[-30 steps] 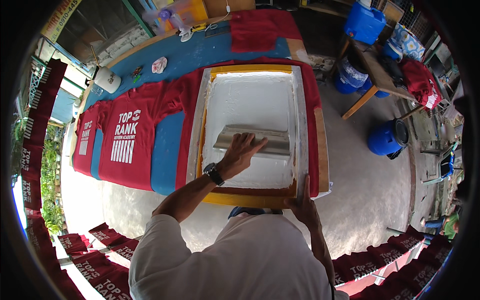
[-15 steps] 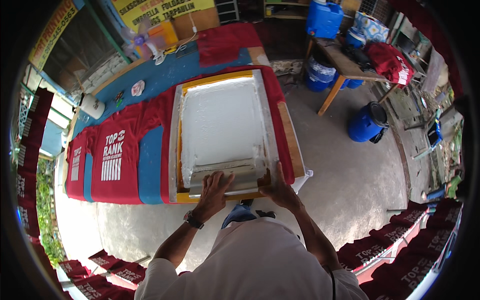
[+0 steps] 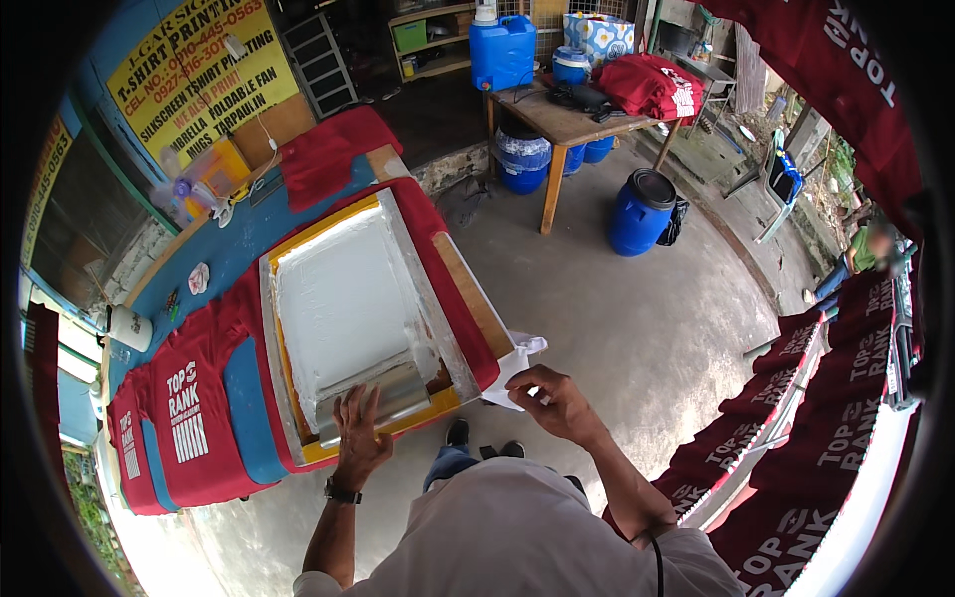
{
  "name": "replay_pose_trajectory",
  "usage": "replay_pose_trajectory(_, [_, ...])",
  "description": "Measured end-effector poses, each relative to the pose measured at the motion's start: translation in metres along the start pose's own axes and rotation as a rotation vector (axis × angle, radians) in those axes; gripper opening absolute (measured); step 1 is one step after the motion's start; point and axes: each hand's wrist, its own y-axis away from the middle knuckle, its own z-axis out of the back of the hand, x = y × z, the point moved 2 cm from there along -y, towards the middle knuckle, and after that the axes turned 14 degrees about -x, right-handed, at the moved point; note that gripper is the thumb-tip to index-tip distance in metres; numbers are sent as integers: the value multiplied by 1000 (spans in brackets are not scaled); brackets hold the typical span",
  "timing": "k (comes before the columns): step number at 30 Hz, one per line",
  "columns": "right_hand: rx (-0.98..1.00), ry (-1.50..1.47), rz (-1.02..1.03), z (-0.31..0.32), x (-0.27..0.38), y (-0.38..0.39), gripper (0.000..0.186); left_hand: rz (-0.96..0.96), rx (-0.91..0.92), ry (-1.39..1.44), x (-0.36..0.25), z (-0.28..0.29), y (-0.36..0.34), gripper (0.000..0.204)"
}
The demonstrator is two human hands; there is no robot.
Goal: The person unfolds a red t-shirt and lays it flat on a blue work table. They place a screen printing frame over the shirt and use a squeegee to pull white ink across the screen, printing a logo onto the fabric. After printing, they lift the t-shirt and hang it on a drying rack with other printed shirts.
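My left hand (image 3: pixel 360 433) rests, fingers spread, on a metal squeegee (image 3: pixel 398 390) lying across the near end of the screen frame (image 3: pixel 268 328). A smooth white layer (image 3: pixel 343 284) covers much of the screen, which lies over red fabric (image 3: pixel 458 333). At the table's right corner, my right hand (image 3: pixel 552 403) has its fingers curled and pinched on a white cloth (image 3: pixel 517 353). Printed red shirts (image 3: pixel 214 388) are spread to the left on the blue tabletop (image 3: pixel 254 418).
A wooden table (image 3: pixel 537 99) holds a blue jerrycan (image 3: pixel 502 55) and red shirts (image 3: pixel 647 90), with barrels beneath. A blue barrel (image 3: pixel 637 214) stands on the concrete floor (image 3: pixel 657 318). Hanging shirts (image 3: pixel 846 368) line the right; a seated person (image 3: pixel 856 259) is beyond.
The squeegee has come from mid-screen to the near end. My right hand has left the frame's edge for the white cloth. The view has turned rightward and my left fingers have spread.
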Motion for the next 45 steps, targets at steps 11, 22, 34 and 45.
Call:
replay_pose_trajectory(11, [696,-1664,70,-27,243,91,41,30,-112,35,-79,1,15,83])
replay_pose_trajectory(22, [1113,-1655,36,-89,234,102,22,399,-186,-4,-103,45,129,76])
replay_pose_trajectory(34, [1012,-936,-237,-215,200,113,35,685,-435,66,-39,100,231,67])
replay_pose_trajectory(45, [1037,-588,-206,-465,200,185,21,1600,-1122,1778,280,129,412,77])
